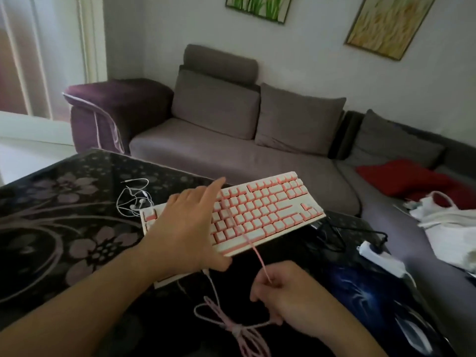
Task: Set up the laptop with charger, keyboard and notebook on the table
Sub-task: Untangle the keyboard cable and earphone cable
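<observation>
Head cam view, the only one here: the pink and white keyboard [257,215] is lifted over the dark floral table [64,202], its right end tipped up and sticking out past the table's far edge toward the sofa [231,140]. The left hand [188,228] grasps the keyboard's left part, thumb under the near edge, fingers across the keys and the index finger pointing up and away. The keyboard's pink cable [244,238] runs diagonally over the keys and down to the right hand [286,297], which pinches it between curled fingers; below that the cable hangs in a bundled loop near the bottom of the frame. On the table just left of the keyboard there's a tangle of white earphones [134,197]. To the right, under the keyboard's raised end, a black cord [334,235] snakes over a dark surface with a blue pattern, and a white power strip [381,258] lies near the right edge. Further right on the sofa seat there's a red cushion [401,179] and some white cloth [450,222].
</observation>
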Demonstrator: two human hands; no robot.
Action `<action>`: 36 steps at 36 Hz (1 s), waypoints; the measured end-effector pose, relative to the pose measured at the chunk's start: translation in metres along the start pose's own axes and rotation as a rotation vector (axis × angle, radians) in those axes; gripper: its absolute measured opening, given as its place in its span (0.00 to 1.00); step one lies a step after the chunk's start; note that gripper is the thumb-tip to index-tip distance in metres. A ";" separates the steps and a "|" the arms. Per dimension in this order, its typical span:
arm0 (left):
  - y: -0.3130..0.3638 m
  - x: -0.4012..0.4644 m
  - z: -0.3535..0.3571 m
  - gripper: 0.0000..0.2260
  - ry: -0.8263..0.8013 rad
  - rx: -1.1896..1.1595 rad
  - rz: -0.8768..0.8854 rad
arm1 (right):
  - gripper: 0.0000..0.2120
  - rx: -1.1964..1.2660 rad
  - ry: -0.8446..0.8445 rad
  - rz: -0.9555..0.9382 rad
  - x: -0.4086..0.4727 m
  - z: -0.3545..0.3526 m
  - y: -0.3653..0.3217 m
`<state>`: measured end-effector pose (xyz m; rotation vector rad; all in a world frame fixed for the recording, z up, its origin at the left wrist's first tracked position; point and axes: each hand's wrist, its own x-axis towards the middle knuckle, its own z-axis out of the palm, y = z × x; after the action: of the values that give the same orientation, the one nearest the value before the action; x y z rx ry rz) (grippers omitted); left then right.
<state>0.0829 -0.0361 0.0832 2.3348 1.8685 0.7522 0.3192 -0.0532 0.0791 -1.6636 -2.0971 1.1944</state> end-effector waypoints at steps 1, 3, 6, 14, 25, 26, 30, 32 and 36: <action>-0.003 0.000 0.002 0.65 -0.028 0.009 -0.004 | 0.10 -0.084 0.088 -0.016 -0.002 -0.006 0.002; -0.010 0.000 0.004 0.65 -0.077 0.012 -0.004 | 0.11 -0.173 0.264 -0.044 -0.007 -0.019 0.006; -0.021 -0.005 0.002 0.65 -0.131 0.038 0.014 | 0.12 -0.329 0.531 -0.169 -0.015 -0.034 0.004; -0.032 -0.026 -0.006 0.63 -0.204 0.057 0.110 | 0.09 -0.667 0.952 -0.473 0.007 -0.082 -0.069; -0.021 -0.038 -0.013 0.58 -0.363 -0.047 0.232 | 0.11 -0.481 0.267 -0.353 0.098 -0.023 -0.076; -0.021 -0.040 -0.013 0.58 -0.370 -0.048 0.238 | 0.13 -0.476 0.202 -0.326 0.098 -0.017 -0.070; -0.023 -0.043 -0.016 0.57 -0.376 -0.065 0.276 | 0.23 -0.416 0.121 -0.243 0.079 -0.011 -0.049; -0.024 -0.047 -0.019 0.57 -0.404 -0.064 0.263 | 0.23 -0.351 0.184 -0.206 0.071 -0.015 -0.036; -0.023 -0.061 -0.011 0.54 -0.210 0.032 0.289 | 0.10 -0.328 0.283 -0.093 0.067 -0.036 -0.018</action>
<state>0.0488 -0.0893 0.0651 2.6205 1.4913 0.4748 0.3052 0.0218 0.0945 -1.7204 -2.2420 0.5692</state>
